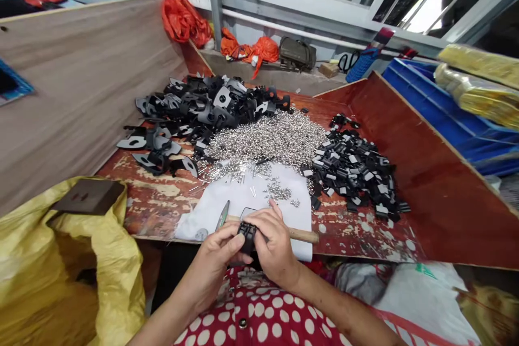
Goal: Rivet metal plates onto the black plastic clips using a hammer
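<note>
Over the near edge of the white sheet [227, 205], both hands are closing on one small black clip [247, 233]: left hand [219, 251] pinching it from the left, right hand [275, 243] wrapping it, fingers curled tight. Beyond the sheet, the pin heap [267, 138], black plates [194, 108] and clip pile [352, 167] are sitting large; most assembly looks undone. Hammer handle [302, 235] is lying beside the sheet.

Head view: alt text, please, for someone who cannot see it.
Two bare hands, left hand and right hand, hold a small black part together over a white sheet. Behind lie a pile of silver pins and heaps of black parts.
</note>
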`<state>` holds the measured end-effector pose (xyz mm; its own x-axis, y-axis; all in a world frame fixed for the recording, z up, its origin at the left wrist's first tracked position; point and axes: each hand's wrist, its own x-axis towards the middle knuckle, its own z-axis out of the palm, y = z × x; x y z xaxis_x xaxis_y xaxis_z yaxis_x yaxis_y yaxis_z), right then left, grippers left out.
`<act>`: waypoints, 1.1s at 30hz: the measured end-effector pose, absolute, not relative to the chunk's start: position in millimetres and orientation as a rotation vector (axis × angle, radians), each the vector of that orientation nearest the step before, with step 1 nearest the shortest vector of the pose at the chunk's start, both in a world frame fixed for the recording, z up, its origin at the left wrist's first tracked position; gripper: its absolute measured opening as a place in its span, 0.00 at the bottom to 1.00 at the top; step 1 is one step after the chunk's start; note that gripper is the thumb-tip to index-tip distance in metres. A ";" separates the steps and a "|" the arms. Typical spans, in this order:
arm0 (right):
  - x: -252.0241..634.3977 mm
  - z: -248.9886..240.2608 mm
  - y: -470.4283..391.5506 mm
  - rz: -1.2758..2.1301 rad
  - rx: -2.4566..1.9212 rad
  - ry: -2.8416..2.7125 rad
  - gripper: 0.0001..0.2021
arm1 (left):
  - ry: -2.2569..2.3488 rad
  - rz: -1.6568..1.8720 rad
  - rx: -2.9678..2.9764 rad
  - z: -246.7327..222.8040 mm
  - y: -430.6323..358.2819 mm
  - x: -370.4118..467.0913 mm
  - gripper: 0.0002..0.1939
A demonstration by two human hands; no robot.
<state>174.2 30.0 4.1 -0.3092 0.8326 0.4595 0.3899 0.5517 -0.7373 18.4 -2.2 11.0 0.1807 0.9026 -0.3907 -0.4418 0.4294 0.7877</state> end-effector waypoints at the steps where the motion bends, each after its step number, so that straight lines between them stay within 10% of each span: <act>1: 174.4 4.5 28.2 0.668 -0.976 -1.916 0.19 | 0.955 1.024 0.572 9.2 -2.1 16.8 0.13; 10: 193.7 22.7 37.3 1.294 -0.914 -2.108 0.18 | 1.082 0.994 0.772 -3.3 -1.7 -0.7 0.15; 17: 212.9 9.8 111.3 0.150 -1.415 -2.525 0.08 | 1.134 1.056 0.616 -12.3 -5.0 -6.9 0.12; 33: 186.3 26.5 37.3 0.434 -0.939 -2.357 0.10 | 1.476 1.190 2.024 -0.4 5.2 -3.8 0.06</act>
